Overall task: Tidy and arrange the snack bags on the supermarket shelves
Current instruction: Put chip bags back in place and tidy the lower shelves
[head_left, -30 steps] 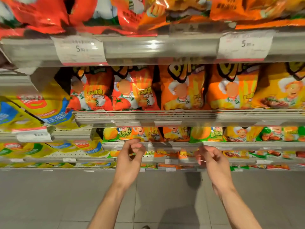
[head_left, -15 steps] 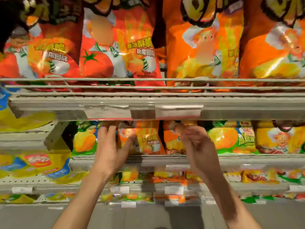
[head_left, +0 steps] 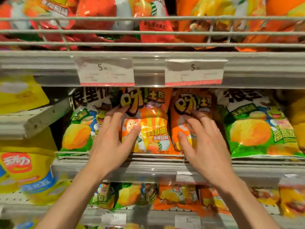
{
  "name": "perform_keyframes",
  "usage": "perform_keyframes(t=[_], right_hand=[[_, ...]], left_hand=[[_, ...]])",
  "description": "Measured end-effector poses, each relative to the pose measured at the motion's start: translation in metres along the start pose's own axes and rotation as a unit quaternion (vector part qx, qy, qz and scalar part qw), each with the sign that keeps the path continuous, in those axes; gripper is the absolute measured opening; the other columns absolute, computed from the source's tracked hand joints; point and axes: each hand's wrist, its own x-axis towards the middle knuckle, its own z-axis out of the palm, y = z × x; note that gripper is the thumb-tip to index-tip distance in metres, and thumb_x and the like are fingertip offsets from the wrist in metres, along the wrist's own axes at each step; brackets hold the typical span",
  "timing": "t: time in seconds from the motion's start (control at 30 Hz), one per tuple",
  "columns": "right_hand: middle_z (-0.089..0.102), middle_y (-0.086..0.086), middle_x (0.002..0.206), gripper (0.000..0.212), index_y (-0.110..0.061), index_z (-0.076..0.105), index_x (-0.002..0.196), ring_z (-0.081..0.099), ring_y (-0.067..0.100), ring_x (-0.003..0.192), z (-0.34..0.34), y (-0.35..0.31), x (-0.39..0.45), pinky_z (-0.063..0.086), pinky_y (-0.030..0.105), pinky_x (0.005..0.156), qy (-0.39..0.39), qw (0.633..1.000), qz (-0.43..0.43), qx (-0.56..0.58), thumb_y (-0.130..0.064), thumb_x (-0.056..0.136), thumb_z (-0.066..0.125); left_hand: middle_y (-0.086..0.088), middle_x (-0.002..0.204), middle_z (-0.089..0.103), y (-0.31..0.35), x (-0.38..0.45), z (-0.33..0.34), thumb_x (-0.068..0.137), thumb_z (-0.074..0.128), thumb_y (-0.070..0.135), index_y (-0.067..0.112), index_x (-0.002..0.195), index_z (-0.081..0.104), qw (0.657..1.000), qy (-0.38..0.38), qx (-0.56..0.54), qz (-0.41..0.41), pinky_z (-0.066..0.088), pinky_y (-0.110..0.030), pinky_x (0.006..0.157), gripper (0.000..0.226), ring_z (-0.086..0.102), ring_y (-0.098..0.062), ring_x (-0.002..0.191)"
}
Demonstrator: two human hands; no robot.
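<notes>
Two orange snack bags stand side by side on the middle shelf [head_left: 148,171]. My left hand [head_left: 113,138] lies at the left orange bag [head_left: 151,129], fingertips on its upper left corner and thumb pressing its front. My right hand [head_left: 203,142] is spread over the front of the right orange bag [head_left: 186,103], fingertips touching just under its logo. Neither hand wraps round a bag. Green snack bags flank the pair, one on the left [head_left: 79,134] and one on the right [head_left: 257,129].
The shelf above has a wire rail [head_left: 148,32] holding red and orange bags, with two price tags [head_left: 105,71] on its edge. Yellow bags [head_left: 21,171] fill the left bay. More small bags [head_left: 178,197] sit on the shelf below.
The view has closed in on the middle shelf. Both hands moved up and forward from the shelf edge onto the fronts of the two orange bags.
</notes>
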Motion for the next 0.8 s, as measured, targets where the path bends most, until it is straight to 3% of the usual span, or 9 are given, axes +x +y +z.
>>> perform_keyframes(t=[0.13,0.27,0.37,0.57,0.63,0.7,0.8], right_hand=[[0.059,0.010,0.132,0.036,-0.014,0.064,0.125,0.056,0.033,0.119,0.008,0.001,-0.001,0.053,0.048,0.090,0.028,0.999,-0.006,-0.021,-0.036,0.096,0.064],[0.061,0.010,0.128,0.034,-0.014,0.065,0.123,0.059,0.033,0.116,0.010,0.002,-0.002,0.053,0.046,0.086,0.053,0.998,-0.015,-0.021,-0.034,0.095,0.068],[0.061,0.010,0.127,0.033,-0.015,0.065,0.121,0.059,0.034,0.115,0.011,0.002,0.000,0.053,0.046,0.086,0.055,0.998,-0.021,-0.020,-0.033,0.095,0.068],[0.057,0.010,0.135,0.038,-0.014,0.063,0.128,0.055,0.032,0.122,0.004,-0.003,0.001,0.052,0.049,0.094,0.020,1.000,-0.005,-0.015,-0.034,0.097,0.063],[0.057,0.010,0.137,0.038,-0.014,0.062,0.130,0.054,0.032,0.123,0.002,-0.003,0.000,0.050,0.049,0.098,0.005,1.000,-0.004,-0.009,-0.034,0.097,0.062],[0.056,0.008,0.138,0.038,-0.015,0.062,0.131,0.053,0.030,0.125,-0.001,-0.003,0.001,0.048,0.048,0.101,-0.003,1.000,-0.004,0.003,-0.035,0.098,0.061],[0.056,0.005,0.140,0.038,-0.017,0.062,0.132,0.050,0.025,0.130,-0.003,-0.003,0.002,0.047,0.044,0.106,-0.011,1.000,0.003,0.029,-0.037,0.100,0.059]], left_hand=[[0.014,0.101,0.044,-0.006,-0.001,0.005,0.095,0.045,0.068,0.035,0.125,0.051,1.000,0.014,0.020,0.019,0.033,-0.018,0.072,0.045,0.040,0.003,0.089],[0.025,0.094,0.041,-0.007,-0.002,0.005,0.094,0.047,0.069,0.048,0.111,0.044,1.000,0.019,-0.004,0.020,0.033,-0.018,0.068,0.027,0.046,0.010,0.090],[0.023,0.097,0.044,-0.005,0.000,0.003,0.093,0.047,0.070,0.050,0.110,0.043,1.000,0.013,-0.011,0.016,0.035,-0.021,0.068,0.027,0.047,0.013,0.093],[0.005,0.116,0.053,0.001,0.001,-0.002,0.100,0.046,0.064,0.034,0.121,0.049,0.999,-0.028,0.026,0.013,0.044,-0.036,0.075,0.037,0.055,-0.017,0.098],[0.005,0.125,0.055,0.003,0.002,-0.007,0.098,0.046,0.063,0.029,0.131,0.052,0.999,-0.048,0.008,0.007,0.049,-0.039,0.085,0.047,0.056,-0.016,0.107],[0.009,0.127,0.056,0.007,0.002,-0.010,0.097,0.053,0.060,0.031,0.133,0.054,0.998,-0.052,-0.040,-0.002,0.046,-0.035,0.092,0.047,0.053,-0.008,0.113],[0.021,0.114,0.052,0.009,0.005,-0.011,0.096,0.060,0.055,0.042,0.125,0.052,0.995,-0.040,-0.091,-0.030,0.037,-0.011,0.087,0.032,0.049,0.014,0.106]])
